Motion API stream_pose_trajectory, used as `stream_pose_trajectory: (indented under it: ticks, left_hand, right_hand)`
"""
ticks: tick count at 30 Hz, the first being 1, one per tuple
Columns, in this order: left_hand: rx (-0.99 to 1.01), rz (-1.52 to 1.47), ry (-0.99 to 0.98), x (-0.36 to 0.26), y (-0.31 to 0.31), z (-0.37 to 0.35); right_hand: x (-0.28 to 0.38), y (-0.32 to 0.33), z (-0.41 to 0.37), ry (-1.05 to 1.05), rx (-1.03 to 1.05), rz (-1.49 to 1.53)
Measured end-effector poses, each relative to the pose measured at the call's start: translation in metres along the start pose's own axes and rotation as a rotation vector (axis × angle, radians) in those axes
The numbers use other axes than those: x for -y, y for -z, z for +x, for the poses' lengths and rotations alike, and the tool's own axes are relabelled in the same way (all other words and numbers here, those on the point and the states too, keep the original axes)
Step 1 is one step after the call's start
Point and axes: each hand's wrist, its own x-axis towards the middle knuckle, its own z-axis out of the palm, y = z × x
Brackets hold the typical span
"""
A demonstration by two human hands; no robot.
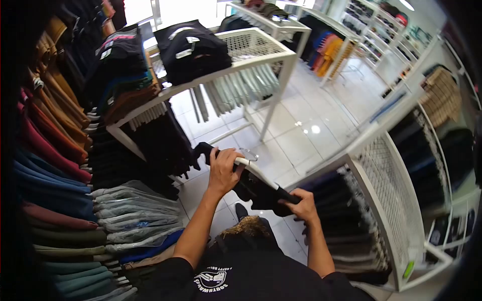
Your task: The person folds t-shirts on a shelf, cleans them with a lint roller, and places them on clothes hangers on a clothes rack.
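A black garment [253, 189] hangs from a white hanger [265, 179] in front of my body, above the floor. The metal hook of the hanger sticks up near its left part. My left hand [224, 170] is closed round the hanger and the cloth at the left shoulder, where some dark fabric juts out beyond the fingers. At the opposite end, my right hand [301, 204] grips the dark shoulder of the garment. The hanger slopes down to the right. Much of the garment's front is hidden from this angle.
Folded black shirts [191, 52] lie in stacks on a white rack [281, 57], with grey garments [241, 90] hanging below. Coloured clothes [55, 145] line the left side. A white mesh-topped rack [384, 180] stands close on my right. Shelves [384, 35] are at the back.
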Motion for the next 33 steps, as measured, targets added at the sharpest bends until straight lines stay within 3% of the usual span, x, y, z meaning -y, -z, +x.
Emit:
stream_pose_trajectory:
  ticks: [1, 5, 8, 11, 17, 23, 26, 33]
  left_hand:
    - [0.062, 0.010, -0.062, -0.019, 0.010, 0.003]
    - [0.161, -0.102, -0.257, -0.099, 0.029, 0.002]
    - [0.285, -0.260, -0.394, -0.155, 0.031, -0.009]
    - [0.458, -0.377, -0.408, -0.195, 0.030, -0.016]
    - [0.778, -0.462, -0.393, -0.267, 0.007, -0.030]
    - [0.726, -0.584, -0.571, -0.344, -0.034, -0.059]
    - [0.865, -0.751, -0.515, -0.391, -0.050, -0.079]
    - [0.932, -0.721, -0.406, -0.488, -0.108, -0.123]
  right_hand:
    - [0.007, 0.010, -0.016, 0.103, -0.142, -0.025]
    - [0.031, 0.044, -0.095, 0.187, -0.519, -0.249]
    - [0.025, 0.060, -0.148, 0.189, -0.684, -0.362]
    - [0.026, 0.074, -0.191, 0.119, -0.830, -0.462]
    - [0.029, 0.105, -0.270, 0.009, -0.914, -0.647]
    - [0.030, 0.146, -0.341, -0.127, -0.947, -0.727]
    - [0.016, 0.168, -0.375, -0.136, -0.957, -0.711]
    - [-0.033, 0.243, -0.458, -0.216, -1.013, -0.668]
